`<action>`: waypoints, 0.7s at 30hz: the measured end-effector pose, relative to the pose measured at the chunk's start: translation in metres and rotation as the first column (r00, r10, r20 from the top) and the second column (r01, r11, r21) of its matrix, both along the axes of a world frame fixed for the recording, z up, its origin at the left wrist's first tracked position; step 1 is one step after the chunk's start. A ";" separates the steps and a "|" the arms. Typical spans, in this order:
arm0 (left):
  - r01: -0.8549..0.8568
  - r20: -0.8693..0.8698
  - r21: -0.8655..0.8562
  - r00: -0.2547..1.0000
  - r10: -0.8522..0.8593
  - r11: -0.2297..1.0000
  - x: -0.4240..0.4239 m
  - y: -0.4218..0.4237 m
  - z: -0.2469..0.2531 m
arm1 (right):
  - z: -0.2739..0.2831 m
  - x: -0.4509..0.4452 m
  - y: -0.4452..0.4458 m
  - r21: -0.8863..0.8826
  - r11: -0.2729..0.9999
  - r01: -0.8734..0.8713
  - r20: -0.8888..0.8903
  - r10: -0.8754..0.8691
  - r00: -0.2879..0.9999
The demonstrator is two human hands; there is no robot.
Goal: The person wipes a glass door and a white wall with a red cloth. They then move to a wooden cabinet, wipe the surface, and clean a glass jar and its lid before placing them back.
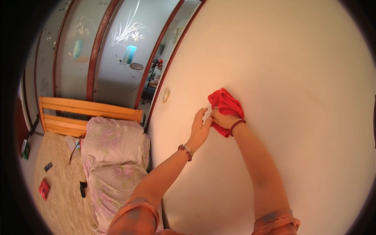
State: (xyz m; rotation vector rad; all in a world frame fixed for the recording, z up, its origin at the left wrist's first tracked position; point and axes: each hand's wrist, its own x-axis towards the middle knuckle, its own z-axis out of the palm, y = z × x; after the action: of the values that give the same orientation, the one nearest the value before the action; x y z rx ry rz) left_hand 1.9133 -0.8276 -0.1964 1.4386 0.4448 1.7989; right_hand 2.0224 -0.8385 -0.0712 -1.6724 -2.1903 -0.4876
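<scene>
A folded red cloth [230, 101] lies against a pale, smooth wall [282, 73]. My right hand [225, 119], with a dark red bead bracelet [236, 125] at the wrist, grips the cloth; part of it hangs below the palm, and some of my fingers are hidden by its folds. Just left of it is my left hand [199, 127], empty, with thumb and fingers apart and the tips close to my right hand. Whether they touch the wall is hard to tell. A watch or bracelet with beads [186, 151] circles my left wrist.
At left stands a bed with a wooden headboard [88, 107] and floral bedding [114, 144]. A red pouch [44, 189], a dark flat object [48, 166] and a black item [83, 189] lie on its tan cover [63, 179]. Behind are framed frosted-glass panels [126, 79]. A round fixture [166, 95] marks the wall.
</scene>
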 end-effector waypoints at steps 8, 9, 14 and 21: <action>0.130 -0.123 -0.243 0.979 -0.164 0.961 -0.004 -0.027 -0.028 | -0.026 0.013 -0.001 -0.075 0.995 0.072 0.503 -0.024 0.864; 0.111 -0.159 -0.229 0.976 -0.150 0.967 0.001 -0.029 -0.036 | -0.018 0.013 -0.003 -0.075 0.989 0.126 0.498 -0.072 0.864; 0.085 -0.303 -0.161 0.944 -0.131 0.983 0.033 -0.064 -0.066 | 0.019 0.015 -0.002 0.424 0.894 0.146 0.634 -0.408 0.657; 0.035 -0.351 -0.081 0.934 -0.061 0.996 0.064 -0.116 -0.113 | -0.010 0.004 0.006 0.394 0.912 0.116 0.660 -0.369 0.655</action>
State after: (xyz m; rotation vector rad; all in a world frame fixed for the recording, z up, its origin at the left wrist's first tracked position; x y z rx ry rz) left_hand 1.9768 -0.9441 -0.3089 1.7114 0.6444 1.4693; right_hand 2.0265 -0.8321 -0.0812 -1.7767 -2.1521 -1.7603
